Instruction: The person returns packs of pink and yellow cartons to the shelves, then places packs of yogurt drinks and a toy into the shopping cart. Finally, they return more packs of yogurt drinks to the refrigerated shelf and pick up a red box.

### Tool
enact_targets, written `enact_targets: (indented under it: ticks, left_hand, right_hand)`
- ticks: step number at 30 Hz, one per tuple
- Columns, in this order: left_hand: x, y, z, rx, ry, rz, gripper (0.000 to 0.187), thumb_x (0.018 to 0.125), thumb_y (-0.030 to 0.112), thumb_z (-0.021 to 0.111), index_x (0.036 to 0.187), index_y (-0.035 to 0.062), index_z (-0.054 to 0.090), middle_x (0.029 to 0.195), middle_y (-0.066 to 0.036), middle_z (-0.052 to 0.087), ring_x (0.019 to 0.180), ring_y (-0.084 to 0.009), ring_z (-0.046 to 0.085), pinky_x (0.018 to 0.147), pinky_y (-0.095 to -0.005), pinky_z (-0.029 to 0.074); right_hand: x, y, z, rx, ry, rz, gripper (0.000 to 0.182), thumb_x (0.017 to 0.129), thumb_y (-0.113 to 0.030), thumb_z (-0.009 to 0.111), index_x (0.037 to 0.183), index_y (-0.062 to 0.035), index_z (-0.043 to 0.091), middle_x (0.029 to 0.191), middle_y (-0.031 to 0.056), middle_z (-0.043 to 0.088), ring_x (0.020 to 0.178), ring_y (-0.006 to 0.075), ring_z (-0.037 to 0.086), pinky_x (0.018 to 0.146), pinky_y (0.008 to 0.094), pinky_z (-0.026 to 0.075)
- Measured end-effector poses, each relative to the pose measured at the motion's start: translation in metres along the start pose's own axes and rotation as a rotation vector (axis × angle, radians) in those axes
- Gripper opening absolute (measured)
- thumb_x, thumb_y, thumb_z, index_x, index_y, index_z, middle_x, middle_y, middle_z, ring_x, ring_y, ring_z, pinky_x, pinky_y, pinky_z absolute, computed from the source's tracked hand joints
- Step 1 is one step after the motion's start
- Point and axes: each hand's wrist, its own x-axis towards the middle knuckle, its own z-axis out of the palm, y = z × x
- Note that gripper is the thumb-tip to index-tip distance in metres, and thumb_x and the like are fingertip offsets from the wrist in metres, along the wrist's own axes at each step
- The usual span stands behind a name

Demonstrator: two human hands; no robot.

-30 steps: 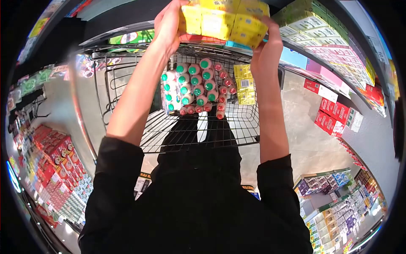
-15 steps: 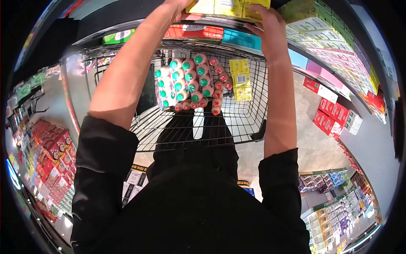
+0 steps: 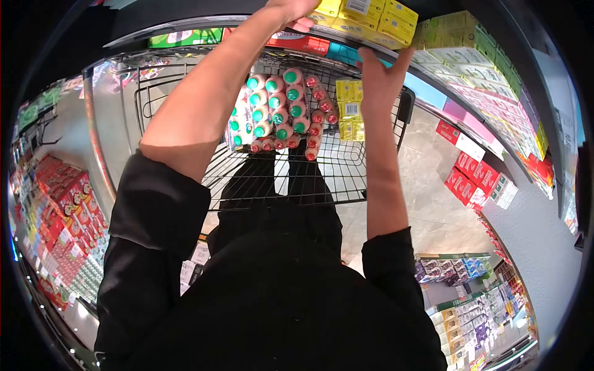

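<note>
Yellow drink cartons in a pack sit at the shelf edge at the top, tilted, with a barcode on one face. At the pack's left end is my left hand, fingers curled against it and partly cut off by the frame. Just below its right corner, my right hand is open, thumb and fingers spread. Below, the wire shopping cart holds pink bottles with green caps, smaller red-capped bottles and another yellow carton pack.
Stacked green-and-white cartons stand on the shelf to the right. A lower shelf has red boxes and a green box. Red boxes lie at the right. Red packaged goods are piled at the left.
The yellow pack at the shelf has shifted right and tilted. My right hand has come off it and moved down; my left hand has moved right with the pack. The view has shifted slightly.
</note>
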Motion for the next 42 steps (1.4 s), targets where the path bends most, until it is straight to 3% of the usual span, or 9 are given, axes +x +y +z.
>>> enact_targets:
  ticks: [9,23,25,27,29,31,37,39,42]
  left_hand:
    - [-0.007,-0.002,0.008,0.034,0.060,0.043,0.067,0.085,0.060,0.046,0.122,0.0036,0.048,0.077,-0.013,0.062,0.046,-0.0158,0.055,0.036,-0.0261,0.043]
    - [0.000,-0.023,0.011,-0.059,-0.027,0.116,0.065,0.085,0.061,0.048,0.121,0.0072,0.048,0.087,-0.010,0.060,0.056,-0.0177,0.060,0.040,-0.0297,0.045]
    - [-0.002,-0.043,0.009,-0.053,-0.020,0.157,0.062,0.086,0.053,0.053,0.125,0.0056,0.045,0.096,-0.011,0.061,0.072,-0.0218,0.063,0.056,-0.0326,0.052]
    - [0.008,-0.090,0.007,-0.089,0.313,0.602,0.064,0.080,0.036,0.065,0.128,0.0016,0.042,0.109,-0.016,0.058,0.096,-0.0290,0.059,0.083,-0.0358,0.049]
    - [-0.057,-0.110,0.008,-0.103,0.287,0.474,0.041,0.079,0.014,0.059,0.120,0.0063,0.054,0.097,-0.005,0.061,0.078,-0.0097,0.058,0.060,-0.0260,0.046]
    - [-0.095,-0.138,0.004,-0.066,0.182,0.305,0.034,0.079,0.007,0.058,0.113,0.0047,0.055,0.101,-0.006,0.061,0.075,-0.0108,0.060,0.060,-0.0255,0.049]
    - [-0.082,-0.105,-0.009,0.524,0.331,0.931,0.042,0.077,0.007,0.066,0.117,0.0061,0.054,0.115,-0.010,0.058,0.098,-0.0184,0.060,0.077,-0.0303,0.051]
    - [-0.088,-0.043,0.005,0.590,0.277,0.884,0.042,0.076,0.007,0.066,0.116,0.0045,0.053,0.116,-0.012,0.058,0.100,-0.0203,0.058,0.082,-0.0308,0.048]
    - [-0.042,0.003,0.005,0.832,0.185,1.230,0.084,0.058,0.016,0.078,0.130,-0.0019,0.039,0.122,-0.023,0.049,0.115,-0.0359,0.046,0.099,-0.0394,0.037]
  right_hand:
    - [-0.115,0.040,-0.065,-0.270,-0.216,0.475,0.040,0.075,-0.010,0.065,0.110,0.0060,0.055,0.111,0.0189,0.056,0.086,0.0231,0.063,0.071,0.0308,0.051]
    - [-0.143,0.124,-0.143,-0.701,-0.202,0.328,0.046,0.068,-0.020,0.069,0.105,0.0056,0.058,0.097,0.0210,0.062,0.090,0.0321,0.060,0.079,0.0382,0.048]
    - [-0.141,0.135,-0.154,-0.781,-0.225,0.435,0.052,0.069,-0.023,0.069,0.111,0.0051,0.056,0.107,0.0200,0.062,0.098,0.0282,0.060,0.085,0.0347,0.047]
    - [-0.144,0.143,-0.161,-0.818,-0.199,0.436,0.055,0.068,-0.023,0.070,0.113,0.0057,0.055,0.110,0.0220,0.060,0.102,0.0302,0.058,0.087,0.0357,0.046]
    - [-0.150,0.151,-0.165,-0.767,-0.171,0.432,0.057,0.067,-0.021,0.070,0.113,0.0078,0.052,0.109,0.0239,0.058,0.103,0.0338,0.056,0.089,0.0377,0.044]
    - [-0.155,0.157,-0.165,-0.721,-0.161,0.418,0.060,0.065,-0.019,0.070,0.114,0.0100,0.050,0.107,0.0258,0.057,0.105,0.0375,0.054,0.092,0.0398,0.043]
    - [-0.148,0.163,-0.156,-0.841,-0.316,0.387,0.067,0.064,-0.016,0.069,0.121,0.0080,0.042,0.115,0.0260,0.052,0.109,0.0383,0.050,0.093,0.0402,0.042]
    - [-0.147,0.166,-0.153,-0.843,-0.294,0.376,0.067,0.064,-0.016,0.069,0.121,0.0069,0.042,0.114,0.0260,0.051,0.108,0.0392,0.050,0.092,0.0409,0.042]
    - [-0.148,0.167,-0.154,-0.808,-0.257,0.398,0.067,0.064,-0.017,0.069,0.121,0.0067,0.042,0.116,0.0259,0.051,0.108,0.0392,0.050,0.093,0.0414,0.042]
